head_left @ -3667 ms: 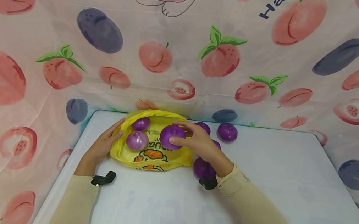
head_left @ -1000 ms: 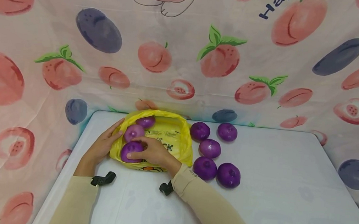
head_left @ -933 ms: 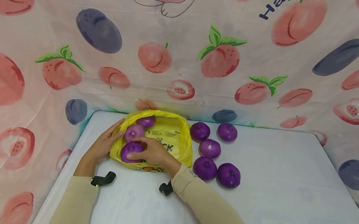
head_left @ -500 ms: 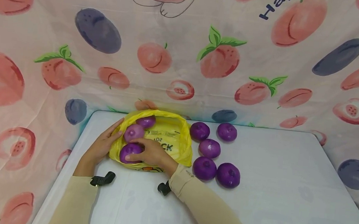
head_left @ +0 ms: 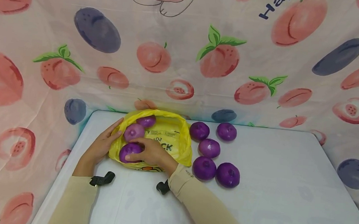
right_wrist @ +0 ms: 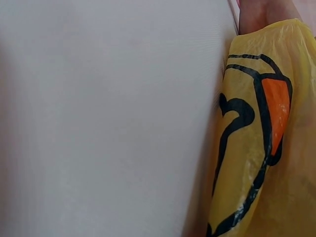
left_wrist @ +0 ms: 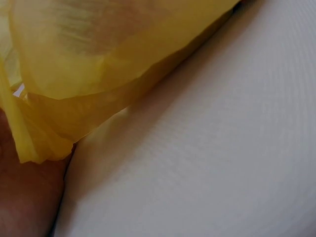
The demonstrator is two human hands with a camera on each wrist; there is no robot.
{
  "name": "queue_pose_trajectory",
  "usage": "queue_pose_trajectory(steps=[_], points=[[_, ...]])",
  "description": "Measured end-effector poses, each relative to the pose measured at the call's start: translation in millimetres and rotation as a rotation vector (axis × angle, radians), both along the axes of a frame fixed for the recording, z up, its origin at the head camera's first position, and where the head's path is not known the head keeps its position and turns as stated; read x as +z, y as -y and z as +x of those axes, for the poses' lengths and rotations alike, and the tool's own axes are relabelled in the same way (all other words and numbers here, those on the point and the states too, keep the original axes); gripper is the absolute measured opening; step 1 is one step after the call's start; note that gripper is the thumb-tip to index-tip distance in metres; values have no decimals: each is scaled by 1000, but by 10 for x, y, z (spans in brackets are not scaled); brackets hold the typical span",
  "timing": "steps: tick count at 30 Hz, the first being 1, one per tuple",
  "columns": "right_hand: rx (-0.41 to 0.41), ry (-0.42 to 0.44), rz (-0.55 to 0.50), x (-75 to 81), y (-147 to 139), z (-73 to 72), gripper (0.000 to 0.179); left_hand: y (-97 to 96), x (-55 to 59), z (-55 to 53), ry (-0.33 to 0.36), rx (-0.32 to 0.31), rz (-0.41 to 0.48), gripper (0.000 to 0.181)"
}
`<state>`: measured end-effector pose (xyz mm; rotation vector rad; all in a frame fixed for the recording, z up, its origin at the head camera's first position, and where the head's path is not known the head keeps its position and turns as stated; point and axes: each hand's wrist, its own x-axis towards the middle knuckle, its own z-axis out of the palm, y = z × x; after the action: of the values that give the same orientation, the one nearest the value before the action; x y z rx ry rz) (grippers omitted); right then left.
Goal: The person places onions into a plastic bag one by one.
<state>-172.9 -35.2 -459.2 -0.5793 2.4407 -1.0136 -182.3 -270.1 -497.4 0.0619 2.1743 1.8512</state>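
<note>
A yellow plastic bag (head_left: 181,140) with dark lettering lies with its mouth open on the white table. My right hand (head_left: 153,152) reaches into it and holds a purple onion (head_left: 125,152) at the near left, thumb on the near side. Two more purple onions sit behind that one inside the bag: a paler onion (head_left: 134,132) and a partly covered onion (head_left: 146,121). Along the bag's left side rests my left hand (head_left: 100,147), fingers extended, thumb over the side. The left wrist view shows yellow plastic (left_wrist: 98,74) beside part of that hand. The right wrist view shows the bag's printed side (right_wrist: 266,123).
Several purple onions stand right of the bag, among them a back onion (head_left: 227,131), a middle onion (head_left: 209,148) and a front onion (head_left: 228,175). The white table (head_left: 287,192) meets a fruit-printed cloth (head_left: 183,69) behind and on both sides.
Since the earliest frame, my right hand has lowered the purple onion from the bag's right part to its near left. Over the last second hardly anything moves; my left hand stays.
</note>
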Motion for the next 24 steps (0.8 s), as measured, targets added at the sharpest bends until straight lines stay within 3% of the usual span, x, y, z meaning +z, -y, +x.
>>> queue_pose_trajectory(steps=[24], points=[[-6, -4, -31, -41, -19, -8, 69, 2, -11, -5, -24, 0, 5, 59]])
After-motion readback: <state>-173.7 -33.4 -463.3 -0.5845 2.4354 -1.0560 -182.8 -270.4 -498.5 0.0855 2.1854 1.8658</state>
